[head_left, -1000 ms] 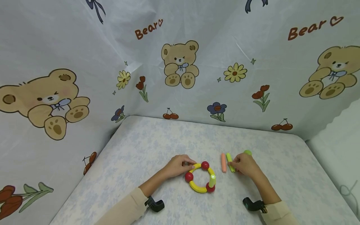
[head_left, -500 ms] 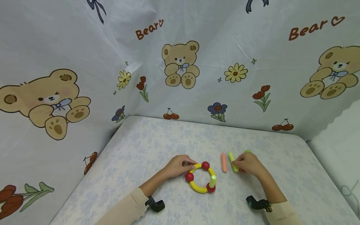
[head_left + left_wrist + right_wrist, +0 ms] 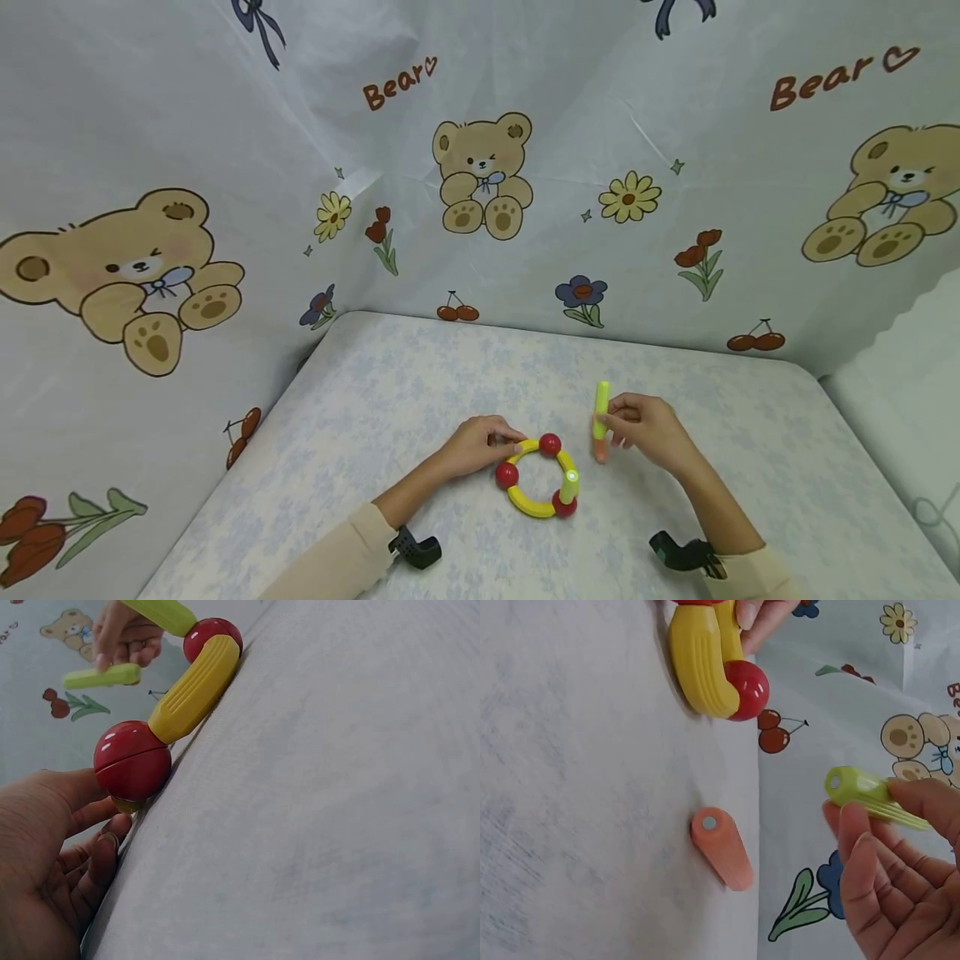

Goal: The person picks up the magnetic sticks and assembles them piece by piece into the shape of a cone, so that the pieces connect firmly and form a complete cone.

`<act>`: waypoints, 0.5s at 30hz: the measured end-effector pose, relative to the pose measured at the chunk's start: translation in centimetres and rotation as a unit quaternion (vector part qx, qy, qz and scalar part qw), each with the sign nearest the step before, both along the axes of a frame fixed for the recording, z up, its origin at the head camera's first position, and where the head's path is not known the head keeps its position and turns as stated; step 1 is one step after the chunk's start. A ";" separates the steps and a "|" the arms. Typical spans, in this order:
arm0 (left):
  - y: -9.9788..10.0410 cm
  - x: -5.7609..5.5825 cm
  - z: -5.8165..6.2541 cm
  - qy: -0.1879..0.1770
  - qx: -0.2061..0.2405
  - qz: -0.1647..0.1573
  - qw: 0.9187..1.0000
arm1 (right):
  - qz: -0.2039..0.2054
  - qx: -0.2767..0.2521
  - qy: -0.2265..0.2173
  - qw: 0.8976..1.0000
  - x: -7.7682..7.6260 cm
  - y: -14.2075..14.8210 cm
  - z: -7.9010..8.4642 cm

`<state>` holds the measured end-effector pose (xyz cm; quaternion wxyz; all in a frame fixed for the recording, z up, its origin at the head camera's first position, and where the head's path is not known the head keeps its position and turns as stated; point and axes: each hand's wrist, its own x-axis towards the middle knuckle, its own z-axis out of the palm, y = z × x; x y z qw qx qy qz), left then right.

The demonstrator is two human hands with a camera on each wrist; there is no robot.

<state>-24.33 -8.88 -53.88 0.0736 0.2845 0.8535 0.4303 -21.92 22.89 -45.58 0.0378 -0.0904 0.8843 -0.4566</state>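
A ring of yellow curved rods (image 3: 531,504) joined by red balls (image 3: 507,475) lies on the table. My left hand (image 3: 474,447) pinches the ring's upper-left rod, with fingertips partly hidden behind a red ball (image 3: 133,761) in the left wrist view. A green stick (image 3: 570,490) stands on the ring's lower-right ball. My right hand (image 3: 651,429) pinches another green stick (image 3: 859,787) between thumb and fingers, raised off the table; a silver disc shows in its end. Below it lies an orange stick (image 3: 724,851), partly covered in the head view (image 3: 600,452).
The pale blue-patterned tabletop (image 3: 420,375) extends around the ring. A printed bear curtain (image 3: 375,150) hangs along the back and left side. A black camera (image 3: 416,548) sits on the left wrist and another (image 3: 682,552) on the right.
My right hand has lifted the green stick off the table and carried it left, over the orange stick. The green ball is now hidden from the head view. My left hand and the ring stay put.
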 end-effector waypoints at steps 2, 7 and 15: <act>0.1 -0.1 -0.1 0.001 -0.002 0.001 1.000 | 0.011 -0.022 0.016 1.000 0.0 -0.5 -0.2; 0.4 -0.3 -0.1 0.002 -0.006 0.001 1.000 | 0.023 -0.059 0.053 0.997 0.2 -1.7 -1.1; 0.1 -0.2 -0.1 -0.001 -0.004 -0.001 1.000 | 0.056 -0.056 0.068 0.995 0.7 -2.9 -1.6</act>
